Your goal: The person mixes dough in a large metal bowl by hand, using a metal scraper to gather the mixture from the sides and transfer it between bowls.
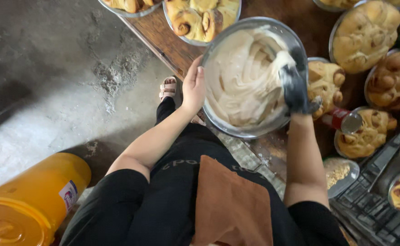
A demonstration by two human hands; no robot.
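Observation:
A large steel bowl full of pale creamy frosting stands at the edge of a wooden table. My left hand grips the bowl's left rim, bare. Inside the bowl on the right side is my right hand, in a dark glove smeared with frosting, fingers curled in the cream. Whether it holds a tool is hidden by the frosting.
Several round tins of baked rolls crowd the table right of and behind the bowl. A red-labelled small can lies next to my right wrist. A yellow lidded bucket lies on the concrete floor at lower left. A metal rack sits lower right.

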